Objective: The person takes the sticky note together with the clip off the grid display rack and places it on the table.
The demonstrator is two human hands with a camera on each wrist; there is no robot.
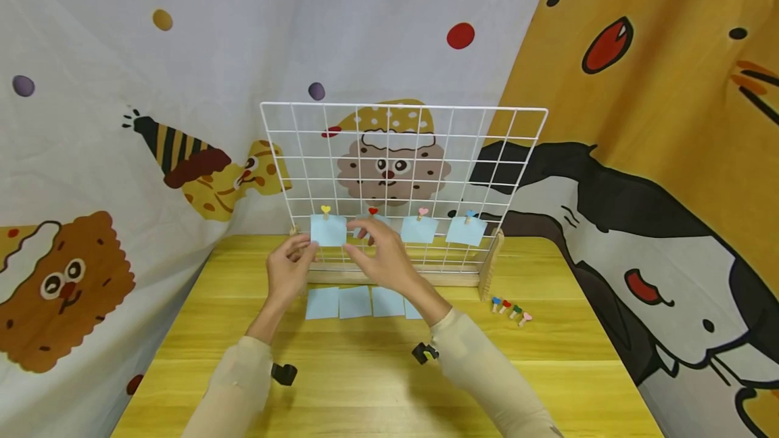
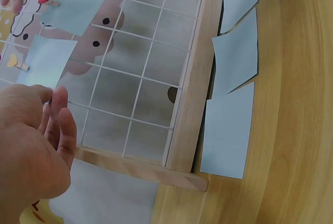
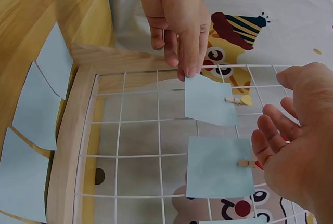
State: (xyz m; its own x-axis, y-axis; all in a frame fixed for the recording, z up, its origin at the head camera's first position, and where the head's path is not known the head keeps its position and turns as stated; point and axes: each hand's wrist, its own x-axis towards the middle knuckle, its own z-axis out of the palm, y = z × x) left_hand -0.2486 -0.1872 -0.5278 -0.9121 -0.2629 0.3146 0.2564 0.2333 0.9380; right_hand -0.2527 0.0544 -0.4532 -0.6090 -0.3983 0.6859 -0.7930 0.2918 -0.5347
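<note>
We pinch a blue note [image 1: 328, 230] at the rack's [image 1: 389, 106] 8 o'clock.
Our left hand [image 1: 289, 268] has its fingers closed on the note's 8 o'clock corner, below the yellow clip [image 1: 325, 209]; our right hand [image 1: 385, 254], fingers spread and empty, is at its 3 o'clock. A tug toward 6 o'clock could pull it from the clip; a careless right-hand sweep could skew the red-clipped note [image 3: 218, 167].

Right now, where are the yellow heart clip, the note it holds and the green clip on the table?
Yellow heart clip [image 3: 241, 100]: right wrist view, where heart meets peg.
Blue note [image 1: 328, 232]: head view, middle of the paper.
Green clip [image 1: 516, 309]: head view, its green top.
</note>
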